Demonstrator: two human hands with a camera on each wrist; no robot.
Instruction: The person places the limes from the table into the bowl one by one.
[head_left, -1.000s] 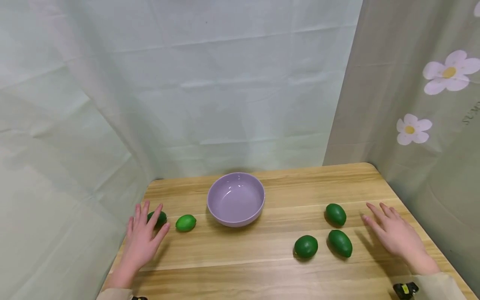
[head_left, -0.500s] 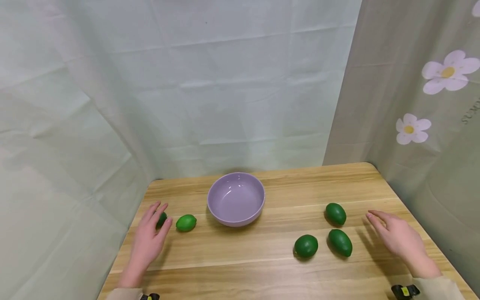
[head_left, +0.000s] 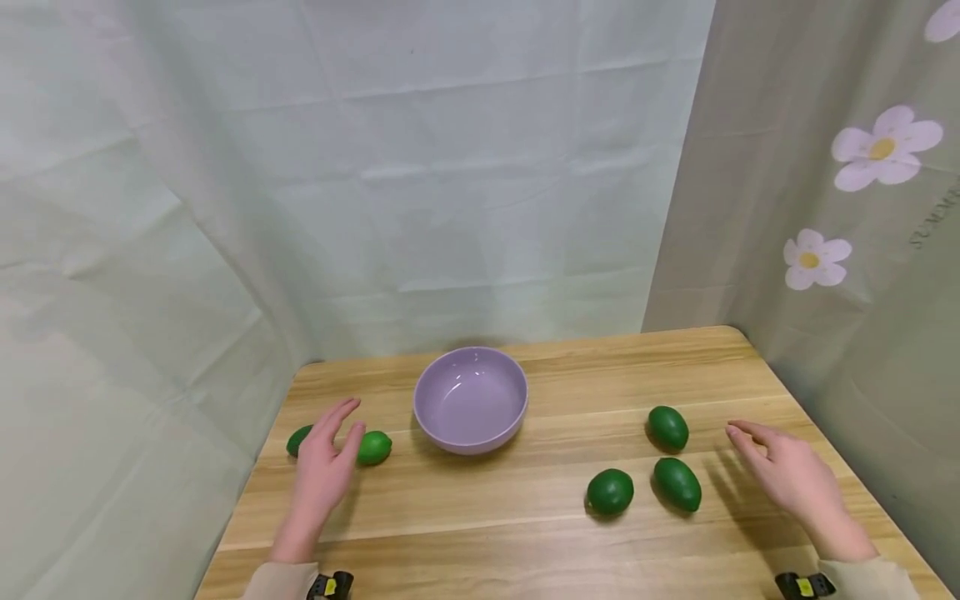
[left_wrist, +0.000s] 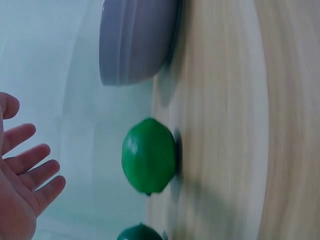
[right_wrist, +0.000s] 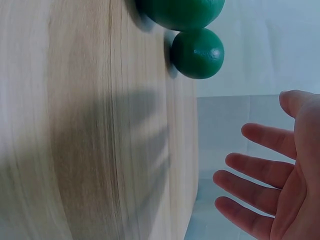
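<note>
My left hand (head_left: 326, 462) hovers over the table's left side with fingers extended and nothing in it. In the head view it overlaps the space between a dark green fruit (head_left: 297, 441) and a brighter green lime (head_left: 375, 448), partly covering both. The left wrist view shows the lime (left_wrist: 149, 156) whole, resting on the wood. My right hand (head_left: 793, 475) hangs above the right side, relaxed and holding nothing. Just left of it lie three dark green, lime-like fruits: one at the back (head_left: 667, 428), one in front (head_left: 677, 484) and a rounder one (head_left: 610, 492).
A lilac bowl (head_left: 471, 402) stands near the back middle of the wooden table (head_left: 480, 550), with nothing inside. Pale curtains hang close behind and along both sides; the right one (head_left: 877, 158) bears printed flowers.
My left hand has moved right, from over the dark green fruit toward the lime, uncovering part of the dark fruit. My right hand's fingers have drawn together. The fruits and bowl stay put.
</note>
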